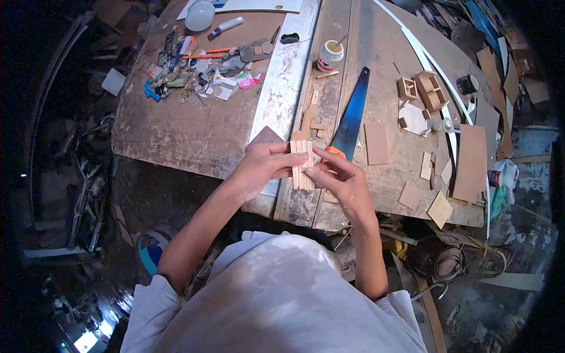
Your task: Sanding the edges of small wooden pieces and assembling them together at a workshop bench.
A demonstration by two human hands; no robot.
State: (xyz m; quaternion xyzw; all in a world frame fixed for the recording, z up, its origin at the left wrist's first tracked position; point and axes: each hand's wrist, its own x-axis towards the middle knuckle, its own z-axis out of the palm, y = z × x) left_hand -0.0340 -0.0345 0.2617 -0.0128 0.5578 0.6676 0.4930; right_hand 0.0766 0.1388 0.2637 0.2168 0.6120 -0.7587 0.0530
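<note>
Here at the centre of the frame, both hands are on one piece: a small, ridged block of pale wood (300, 178), held upright above the near edge of the tabletop (194, 136). The left hand (257, 167) pinches it from the left, thumb laid across the front face; the right hand (346, 181) grips from the right, thumb and fingers at its edge. Just behind the left hand, a brown square sheet (266, 136) pokes out over a long white strip (279, 88).

Look just right of centre, and there's the handsaw (354, 112), its blue-black blade slanting toward the top, its orange handle (336, 152) right behind the right hand's fingers. At upper centre stands an open jar (331, 59) with a stick leaning in it. Over to the upper right, two little wooden boxes (407, 89) (431, 93) sit side by side, a flat brown panel (376, 143) below and to their left. And upper left, a jumbled heap of scraps (206, 76) spreads under a round white dome (199, 16).
</note>
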